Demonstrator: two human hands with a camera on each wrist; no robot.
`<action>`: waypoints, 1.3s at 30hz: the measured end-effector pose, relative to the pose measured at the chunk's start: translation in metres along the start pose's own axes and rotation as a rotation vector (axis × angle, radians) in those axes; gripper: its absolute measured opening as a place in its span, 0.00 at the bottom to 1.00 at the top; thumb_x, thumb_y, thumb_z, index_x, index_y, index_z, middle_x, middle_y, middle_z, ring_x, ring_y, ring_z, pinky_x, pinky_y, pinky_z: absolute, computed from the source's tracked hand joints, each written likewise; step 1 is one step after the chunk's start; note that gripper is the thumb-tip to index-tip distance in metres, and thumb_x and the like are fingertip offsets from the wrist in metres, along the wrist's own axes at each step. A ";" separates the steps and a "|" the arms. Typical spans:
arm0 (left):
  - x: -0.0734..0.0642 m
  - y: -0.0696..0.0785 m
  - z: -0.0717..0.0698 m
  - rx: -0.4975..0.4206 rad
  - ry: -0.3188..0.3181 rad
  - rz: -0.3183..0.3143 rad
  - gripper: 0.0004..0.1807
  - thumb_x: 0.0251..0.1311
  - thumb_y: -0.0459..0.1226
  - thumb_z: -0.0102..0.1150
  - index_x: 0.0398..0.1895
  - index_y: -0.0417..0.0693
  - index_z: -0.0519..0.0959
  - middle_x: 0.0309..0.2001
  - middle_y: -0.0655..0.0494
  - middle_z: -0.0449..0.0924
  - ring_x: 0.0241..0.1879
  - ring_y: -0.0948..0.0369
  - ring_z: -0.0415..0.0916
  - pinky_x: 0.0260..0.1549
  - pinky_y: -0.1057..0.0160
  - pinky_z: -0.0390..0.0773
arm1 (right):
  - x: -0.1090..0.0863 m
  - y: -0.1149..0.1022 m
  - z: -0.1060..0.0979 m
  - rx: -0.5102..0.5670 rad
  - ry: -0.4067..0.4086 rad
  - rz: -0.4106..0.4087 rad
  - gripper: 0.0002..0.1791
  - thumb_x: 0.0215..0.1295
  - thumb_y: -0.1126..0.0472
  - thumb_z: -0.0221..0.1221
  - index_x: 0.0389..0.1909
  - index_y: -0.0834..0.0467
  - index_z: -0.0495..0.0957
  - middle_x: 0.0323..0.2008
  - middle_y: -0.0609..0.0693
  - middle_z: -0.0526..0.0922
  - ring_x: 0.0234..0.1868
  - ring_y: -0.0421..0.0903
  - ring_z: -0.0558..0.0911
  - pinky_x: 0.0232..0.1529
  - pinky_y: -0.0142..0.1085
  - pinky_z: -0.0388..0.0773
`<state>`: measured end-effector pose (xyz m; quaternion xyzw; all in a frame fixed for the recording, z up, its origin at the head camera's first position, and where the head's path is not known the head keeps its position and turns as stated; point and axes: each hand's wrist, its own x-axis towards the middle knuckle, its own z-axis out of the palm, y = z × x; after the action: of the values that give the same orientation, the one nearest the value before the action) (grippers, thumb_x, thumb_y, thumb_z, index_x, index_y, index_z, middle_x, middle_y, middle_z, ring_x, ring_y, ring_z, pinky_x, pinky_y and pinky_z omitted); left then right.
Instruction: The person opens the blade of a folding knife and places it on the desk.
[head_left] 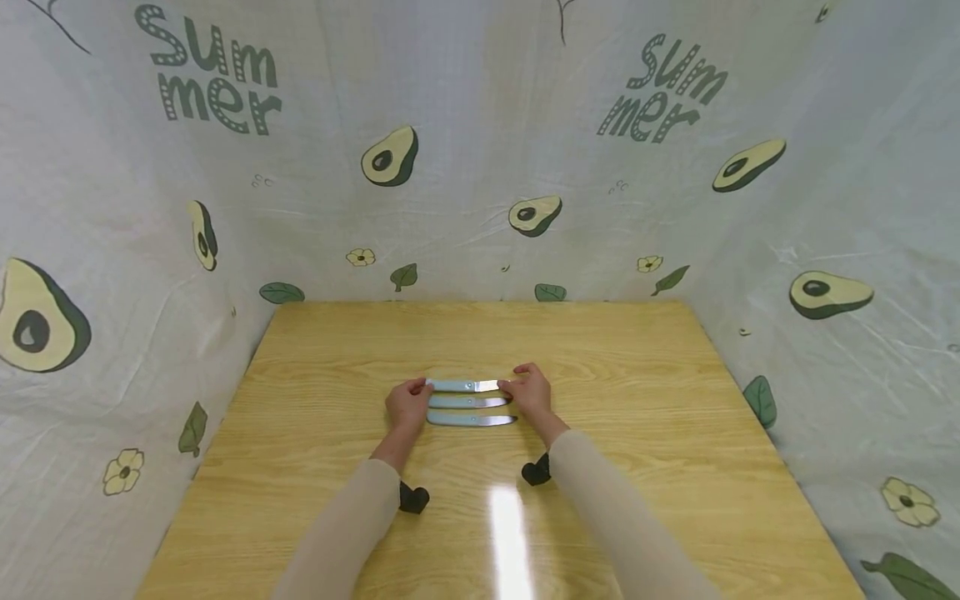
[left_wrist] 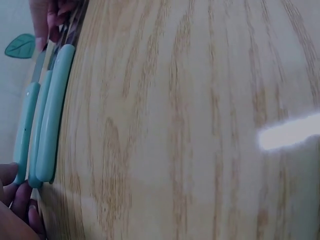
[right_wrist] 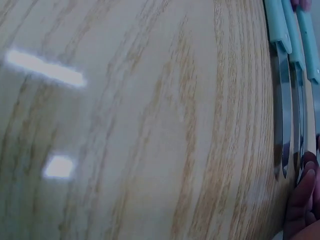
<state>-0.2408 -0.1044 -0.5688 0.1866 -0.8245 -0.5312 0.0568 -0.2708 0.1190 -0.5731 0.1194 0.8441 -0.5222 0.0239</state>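
Three small knives with pale turquoise handles lie side by side on the wooden table, blades pointing right in the head view. My left hand [head_left: 407, 407] pinches the handle end of the farthest knife [head_left: 450, 386]. At its blade tip, the thumb and finger of my right hand [head_left: 531, 392] hold it. Just nearer lies the middle knife [head_left: 450, 402], and nearest me the third knife [head_left: 450, 418]. In the left wrist view the third knife's handle [left_wrist: 55, 115] shows large, with fingers [left_wrist: 21, 200] beside the handle ends. The right wrist view shows its bare blade [right_wrist: 285, 110].
The wooden table [head_left: 637, 367] runs back to a pale cloth wall [head_left: 465, 100] printed with avocados and leaves, with more cloth along both sides. A black wrist device [head_left: 413, 498] sticks out by the left sleeve, another black device [head_left: 536, 471] by the right.
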 end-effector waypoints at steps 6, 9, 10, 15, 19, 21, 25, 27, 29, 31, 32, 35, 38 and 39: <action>-0.001 0.000 0.003 0.027 -0.017 0.009 0.18 0.61 0.38 0.62 0.52 0.38 0.81 0.44 0.42 0.84 0.45 0.50 0.81 0.44 0.54 0.83 | 0.000 -0.005 0.000 -0.155 0.006 -0.019 0.25 0.55 0.53 0.71 0.48 0.61 0.73 0.31 0.56 0.87 0.31 0.45 0.82 0.29 0.31 0.71; -0.002 0.000 0.004 0.029 0.005 0.000 0.18 0.61 0.38 0.63 0.51 0.38 0.81 0.44 0.42 0.84 0.45 0.50 0.81 0.45 0.54 0.82 | -0.001 -0.008 0.000 -0.191 0.005 -0.007 0.26 0.55 0.51 0.70 0.48 0.61 0.73 0.32 0.56 0.87 0.34 0.47 0.82 0.31 0.33 0.72; -0.002 0.000 0.005 0.030 0.012 -0.004 0.18 0.61 0.39 0.63 0.51 0.38 0.81 0.44 0.42 0.84 0.45 0.50 0.80 0.45 0.53 0.82 | -0.001 -0.008 0.001 -0.203 0.007 -0.002 0.27 0.55 0.51 0.70 0.48 0.61 0.73 0.33 0.56 0.87 0.34 0.47 0.81 0.32 0.33 0.72; -0.003 0.000 0.006 0.026 0.031 -0.036 0.16 0.61 0.39 0.63 0.50 0.40 0.82 0.44 0.44 0.83 0.46 0.51 0.80 0.46 0.53 0.81 | -0.003 -0.010 0.001 -0.241 0.015 0.009 0.26 0.55 0.50 0.70 0.48 0.61 0.73 0.32 0.55 0.85 0.34 0.48 0.76 0.34 0.34 0.72; -0.002 0.000 0.006 0.025 0.047 -0.047 0.15 0.61 0.38 0.62 0.48 0.40 0.82 0.44 0.44 0.84 0.45 0.50 0.80 0.46 0.53 0.82 | -0.005 -0.010 0.001 -0.255 0.022 0.009 0.25 0.56 0.50 0.69 0.47 0.61 0.73 0.35 0.56 0.83 0.34 0.49 0.74 0.34 0.34 0.71; -0.002 -0.001 0.007 0.029 0.056 -0.050 0.14 0.61 0.38 0.63 0.48 0.41 0.82 0.43 0.45 0.84 0.45 0.51 0.80 0.45 0.54 0.82 | -0.005 -0.010 0.001 -0.259 0.027 0.012 0.25 0.56 0.51 0.69 0.47 0.61 0.73 0.38 0.58 0.83 0.35 0.49 0.75 0.33 0.35 0.72; 0.000 -0.003 0.008 0.026 0.056 -0.050 0.14 0.61 0.39 0.63 0.47 0.41 0.83 0.42 0.46 0.84 0.45 0.51 0.80 0.45 0.54 0.81 | -0.003 -0.009 0.002 -0.260 0.034 0.014 0.25 0.56 0.51 0.69 0.47 0.61 0.73 0.41 0.59 0.83 0.36 0.50 0.75 0.35 0.37 0.73; 0.001 -0.004 0.007 0.026 0.052 -0.046 0.15 0.61 0.39 0.63 0.48 0.42 0.82 0.43 0.46 0.84 0.45 0.51 0.80 0.45 0.54 0.81 | -0.001 -0.007 0.002 -0.257 0.034 0.008 0.25 0.55 0.51 0.70 0.47 0.61 0.73 0.41 0.58 0.83 0.37 0.50 0.75 0.37 0.37 0.74; 0.001 -0.004 0.006 0.022 0.041 -0.039 0.15 0.61 0.39 0.63 0.49 0.41 0.82 0.43 0.45 0.84 0.45 0.50 0.80 0.46 0.53 0.81 | 0.000 -0.005 0.001 -0.237 0.028 -0.009 0.25 0.55 0.51 0.70 0.47 0.61 0.74 0.39 0.58 0.85 0.36 0.49 0.77 0.37 0.37 0.75; 0.001 -0.004 0.004 0.018 0.027 -0.036 0.17 0.61 0.40 0.63 0.50 0.40 0.82 0.44 0.44 0.84 0.46 0.50 0.80 0.46 0.53 0.81 | 0.002 -0.003 -0.001 -0.207 0.016 -0.030 0.25 0.55 0.52 0.70 0.47 0.61 0.74 0.35 0.58 0.86 0.35 0.48 0.79 0.35 0.36 0.75; 0.001 -0.004 0.002 0.011 0.015 -0.040 0.18 0.61 0.40 0.63 0.51 0.40 0.81 0.44 0.44 0.83 0.47 0.50 0.80 0.47 0.53 0.82 | 0.002 -0.002 -0.003 -0.188 0.007 -0.034 0.24 0.55 0.52 0.70 0.47 0.61 0.74 0.34 0.57 0.86 0.34 0.47 0.79 0.34 0.34 0.75; 0.002 -0.005 -0.003 0.005 -0.022 -0.039 0.21 0.60 0.40 0.64 0.54 0.38 0.79 0.46 0.43 0.82 0.48 0.49 0.79 0.48 0.53 0.81 | 0.003 0.000 -0.011 -0.130 -0.018 -0.044 0.23 0.56 0.54 0.69 0.47 0.61 0.75 0.32 0.56 0.86 0.31 0.44 0.81 0.30 0.31 0.74; 0.004 -0.005 -0.010 -0.005 -0.058 -0.044 0.24 0.59 0.40 0.65 0.56 0.37 0.77 0.48 0.42 0.81 0.50 0.49 0.77 0.51 0.52 0.80 | 0.006 0.002 -0.022 -0.110 -0.037 -0.041 0.22 0.57 0.54 0.69 0.49 0.59 0.75 0.33 0.55 0.85 0.29 0.42 0.80 0.27 0.28 0.73; 0.005 -0.004 -0.013 0.000 -0.065 -0.039 0.25 0.59 0.41 0.66 0.57 0.37 0.77 0.48 0.42 0.81 0.50 0.49 0.77 0.51 0.52 0.80 | 0.006 0.003 -0.026 -0.106 -0.044 -0.042 0.23 0.57 0.54 0.69 0.49 0.60 0.75 0.33 0.55 0.85 0.29 0.42 0.80 0.27 0.27 0.73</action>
<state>-0.2401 -0.1190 -0.5676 0.1852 -0.8220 -0.5382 0.0197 -0.2739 0.1443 -0.5651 0.0889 0.8721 -0.4797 0.0376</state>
